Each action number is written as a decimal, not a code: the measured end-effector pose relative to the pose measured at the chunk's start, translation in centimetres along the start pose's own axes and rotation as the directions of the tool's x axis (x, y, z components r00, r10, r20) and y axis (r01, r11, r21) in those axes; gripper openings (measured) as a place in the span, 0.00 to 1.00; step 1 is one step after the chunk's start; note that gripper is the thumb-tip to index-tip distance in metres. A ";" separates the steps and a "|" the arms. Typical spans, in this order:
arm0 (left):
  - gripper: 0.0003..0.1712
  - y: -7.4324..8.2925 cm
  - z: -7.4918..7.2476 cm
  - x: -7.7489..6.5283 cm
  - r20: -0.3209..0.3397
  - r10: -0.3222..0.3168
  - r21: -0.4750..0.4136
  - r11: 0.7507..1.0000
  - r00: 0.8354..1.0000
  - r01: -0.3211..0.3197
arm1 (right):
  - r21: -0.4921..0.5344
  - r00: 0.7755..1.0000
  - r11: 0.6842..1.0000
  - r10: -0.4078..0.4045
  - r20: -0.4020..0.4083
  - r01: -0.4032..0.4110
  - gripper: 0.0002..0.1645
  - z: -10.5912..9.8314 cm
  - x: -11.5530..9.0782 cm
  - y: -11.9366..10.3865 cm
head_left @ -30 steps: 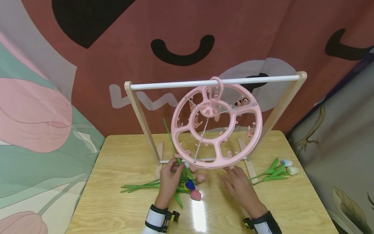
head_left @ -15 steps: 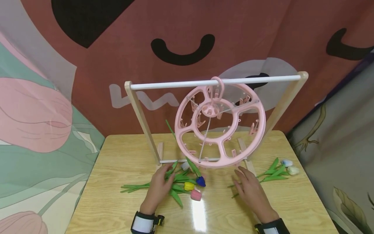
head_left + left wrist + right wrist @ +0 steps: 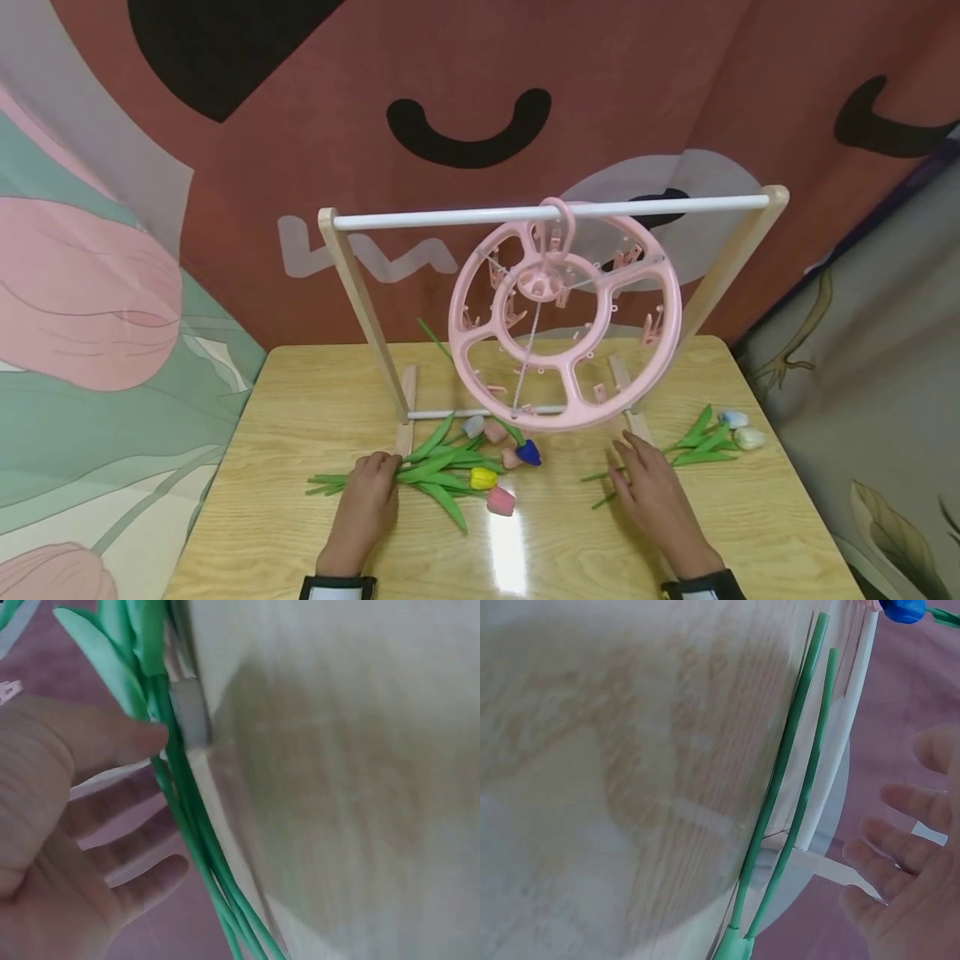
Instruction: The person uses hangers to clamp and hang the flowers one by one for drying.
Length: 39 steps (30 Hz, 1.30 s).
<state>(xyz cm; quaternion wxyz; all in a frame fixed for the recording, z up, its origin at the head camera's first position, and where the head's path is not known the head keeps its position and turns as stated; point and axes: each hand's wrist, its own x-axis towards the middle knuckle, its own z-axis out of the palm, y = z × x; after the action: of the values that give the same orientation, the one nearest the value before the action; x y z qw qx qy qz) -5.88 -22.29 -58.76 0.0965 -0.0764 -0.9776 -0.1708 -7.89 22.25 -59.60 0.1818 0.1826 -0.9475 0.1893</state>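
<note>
My left hand [image 3: 367,492] is at the green stems of a bunch of artificial tulips on the table. In the left wrist view, its thumb tip pinches at a stem [image 3: 155,739] below the leaves, while the other fingers extend loosely beneath. A yellow tulip [image 3: 483,478] and a pink tulip [image 3: 501,501] lie at the bunch's right end. A blue tulip [image 3: 528,452] slants head-down beneath the round pink clip hanger [image 3: 566,362], its middle hidden by the rim. My right hand [image 3: 652,492] holds nothing, fingers spread, beside two tulip stems [image 3: 784,776].
A wooden stand with a white top bar [image 3: 450,217] carries the hanger, which has several small pink clips. A white tulip [image 3: 749,438] and a pale blue tulip [image 3: 733,418] lie at the right. A printed curtain [image 3: 480,125] hangs behind the table.
The left hand lets go of the blue tulip, which now hangs lower, and moves left and nearer to the bunch's stems. The right hand leaves the hanger's rim and shifts right; the hanger swings slightly right.
</note>
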 end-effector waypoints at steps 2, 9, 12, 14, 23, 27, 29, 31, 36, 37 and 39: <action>0.17 -0.3 0.1 -0.2 -0.019 0.020 0.033 0.999 1.000 -0.020 | -0.002 1.000 1.000 0.010 0.010 -0.010 0.28 -0.1 -0.2 0.0; 0.17 -1.0 0.5 -0.6 -0.060 0.094 0.109 0.990 0.994 -0.087 | -0.002 0.997 0.999 0.054 0.047 -0.054 0.27 -0.3 -0.8 -0.1; 0.16 -1.1 0.5 -0.8 -0.101 0.124 0.109 0.988 0.987 -0.113 | -0.003 0.997 0.999 0.050 0.052 -0.049 0.26 -0.2 -1.0 -0.2; 0.16 -1.1 0.4 -0.9 -0.126 0.136 0.109 0.986 0.983 -0.123 | -0.005 0.998 0.999 0.044 0.050 -0.044 0.25 -0.1 -1.0 -0.2; 0.17 0.5 -0.7 -0.7 -0.155 0.172 0.128 0.980 0.973 -0.153 | 0.027 0.999 1.000 0.007 0.031 -0.007 0.27 -0.2 -0.8 -1.4; 0.18 2.1 -1.2 -0.3 -0.144 0.199 0.135 0.974 0.969 -0.180 | 0.048 0.999 0.998 -0.050 0.009 0.050 0.29 -0.4 -0.2 -2.5; 0.19 3.0 -1.4 -0.1 -0.141 0.220 0.143 0.969 0.965 -0.200 | 0.060 0.996 0.994 -0.091 -0.011 0.092 0.29 -0.5 0.0 -3.1; 0.19 3.8 -1.5 0.0 -0.145 0.246 0.145 0.963 0.958 -0.225 | 0.069 0.991 0.989 -0.129 -0.029 0.131 0.26 -0.6 0.2 -3.8; 0.19 5.9 -1.4 0.3 -0.170 0.315 0.137 0.946 0.934 -0.294 | 0.086 0.976 0.973 -0.210 -0.051 0.214 0.29 -0.6 0.7 -5.4; 0.18 6.3 -1.3 0.4 -0.178 0.331 0.137 0.941 0.927 -0.309 | 0.090 0.973 0.969 -0.226 -0.050 0.230 0.30 -0.6 0.8 -5.7; 0.18 7.0 -1.2 0.6 -0.191 0.358 0.142 0.931 0.914 -0.335 | 0.087 0.965 0.961 -0.258 -0.048 0.261 0.30 -0.6 1.0 -6.3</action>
<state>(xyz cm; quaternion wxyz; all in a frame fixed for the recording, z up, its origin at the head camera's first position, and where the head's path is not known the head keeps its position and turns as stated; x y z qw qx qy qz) -4.96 -16.14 -55.29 0.2339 -0.2245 -0.9400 -0.1061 -5.98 16.81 -56.86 0.2136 0.3099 -0.9022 0.2107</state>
